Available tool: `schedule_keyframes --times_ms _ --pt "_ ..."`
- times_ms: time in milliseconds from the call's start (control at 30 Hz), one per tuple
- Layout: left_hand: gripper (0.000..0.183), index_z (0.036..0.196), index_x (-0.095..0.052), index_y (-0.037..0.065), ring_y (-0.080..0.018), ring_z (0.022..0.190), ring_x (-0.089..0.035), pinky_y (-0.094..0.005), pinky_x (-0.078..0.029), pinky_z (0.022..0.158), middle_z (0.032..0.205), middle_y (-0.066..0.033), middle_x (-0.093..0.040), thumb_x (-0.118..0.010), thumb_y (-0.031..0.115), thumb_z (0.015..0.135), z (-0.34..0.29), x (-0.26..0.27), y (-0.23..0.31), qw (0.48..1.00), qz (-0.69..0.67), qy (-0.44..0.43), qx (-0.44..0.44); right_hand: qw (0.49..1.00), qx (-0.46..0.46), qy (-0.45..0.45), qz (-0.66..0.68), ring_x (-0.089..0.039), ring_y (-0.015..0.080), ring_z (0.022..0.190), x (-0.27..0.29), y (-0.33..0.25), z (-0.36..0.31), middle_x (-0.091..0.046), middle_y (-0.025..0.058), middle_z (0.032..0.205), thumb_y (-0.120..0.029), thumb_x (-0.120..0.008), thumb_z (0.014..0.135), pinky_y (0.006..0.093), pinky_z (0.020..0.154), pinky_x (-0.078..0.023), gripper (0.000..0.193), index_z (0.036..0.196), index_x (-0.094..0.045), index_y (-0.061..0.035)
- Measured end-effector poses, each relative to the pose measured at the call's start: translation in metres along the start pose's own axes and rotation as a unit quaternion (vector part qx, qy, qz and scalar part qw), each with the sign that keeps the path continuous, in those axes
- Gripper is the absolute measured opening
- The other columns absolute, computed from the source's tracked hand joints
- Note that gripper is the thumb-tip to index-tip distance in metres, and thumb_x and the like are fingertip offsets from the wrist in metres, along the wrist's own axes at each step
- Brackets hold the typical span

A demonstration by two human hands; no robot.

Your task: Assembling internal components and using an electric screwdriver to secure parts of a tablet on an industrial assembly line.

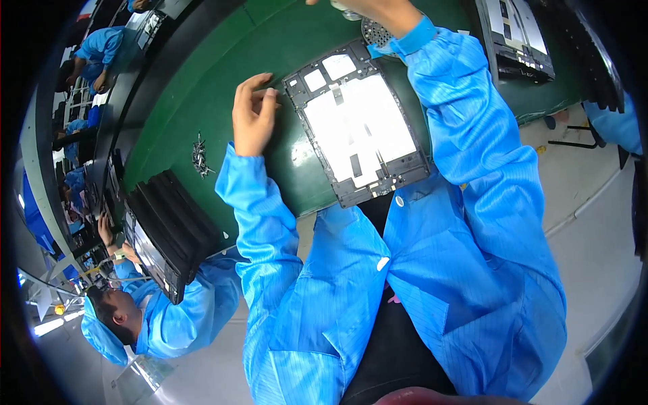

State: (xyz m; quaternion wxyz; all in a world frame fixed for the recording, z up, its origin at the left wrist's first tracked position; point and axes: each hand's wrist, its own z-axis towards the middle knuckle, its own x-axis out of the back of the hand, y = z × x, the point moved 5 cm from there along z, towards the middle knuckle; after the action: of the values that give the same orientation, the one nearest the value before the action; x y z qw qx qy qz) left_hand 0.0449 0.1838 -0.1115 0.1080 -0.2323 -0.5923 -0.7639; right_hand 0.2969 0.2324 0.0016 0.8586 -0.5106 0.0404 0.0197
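A flat black-framed panel (307, 111) with a bright white reflective back, like a tablet's inner assembly, lies on the green table in front of me, its near edge by my lap. Beside its upper left edge, my left hand (254, 116) has thumb and curled forefinger apart, with nothing visible between them. My right hand (386, 12) reaches past the panel's far edge, partly cut off by the picture's top. A shiny metal piece (345, 12) shows by its fingers; whether they grip it is hidden. Under that wrist sits a round perforated metal dish (375, 34).
A small heap of dark screws (200, 156) lies on the green table (229, 67) at left. Black ridged trays (177, 216) with a panel stand at the left edge, near a co-worker in blue (182, 314). Another tray with a similar panel (516, 34) is at far right.
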Motion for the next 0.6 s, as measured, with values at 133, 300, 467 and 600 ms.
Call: schedule_keyframes --times_ms 133,300,467,600 --pt "0.103 0.14 -0.05 0.011 -0.0557 0.135 -0.029 -0.0682 -0.027 0.108 0.146 -0.0277 -0.034 -0.086 0.06 0.056 -0.085 -0.051 0.106 0.965 0.225 -0.067 -0.115 0.999 0.006 0.036 -0.002 -0.064 0.0115 0.058 0.035 -0.004 0.012 -0.063 0.0038 0.067 -0.016 -0.069 0.088 0.027 0.05 -0.05 0.018 0.088 -0.065 0.001" --pt "0.081 0.142 -0.052 0.028 -0.0634 0.138 -0.016 -0.0824 -0.016 0.101 0.157 -0.0143 -0.03 -0.082 0.049 0.07 -0.161 -0.097 0.082 0.888 0.435 -0.133 -0.063 0.997 -0.065 0.024 -0.034 -0.065 0.0162 0.053 0.051 -0.005 0.02 -0.063 0.0063 0.074 -0.011 -0.066 0.087 0.0293 0.048 -0.052 0.02 0.098 -0.063 0.0057" --pt "0.076 0.141 -0.054 0.02 -0.0635 0.138 -0.017 -0.0762 -0.019 0.107 0.158 -0.015 -0.029 -0.083 0.038 0.073 -0.143 -0.094 0.093 0.932 0.332 -0.132 -0.052 0.992 -0.089 0.079 0.032 -0.067 0.0184 0.057 0.085 -0.003 0.009 -0.072 0.015 0.095 -0.003 -0.059 0.087 0.0296 0.049 -0.054 0.023 0.106 -0.065 0.0079" --pt "0.071 0.142 -0.052 0.014 -0.0626 0.136 -0.022 -0.0731 -0.022 0.108 0.155 -0.0186 -0.033 -0.079 0.031 0.079 -0.14 -0.084 0.085 0.947 0.293 -0.125 -0.047 0.992 -0.024 0.111 0.046 -0.067 0.0188 0.059 0.104 -0.031 0.005 -0.072 0.0168 0.095 -0.009 -0.062 0.086 0.0283 0.051 -0.055 0.03 0.109 -0.065 0.0081"
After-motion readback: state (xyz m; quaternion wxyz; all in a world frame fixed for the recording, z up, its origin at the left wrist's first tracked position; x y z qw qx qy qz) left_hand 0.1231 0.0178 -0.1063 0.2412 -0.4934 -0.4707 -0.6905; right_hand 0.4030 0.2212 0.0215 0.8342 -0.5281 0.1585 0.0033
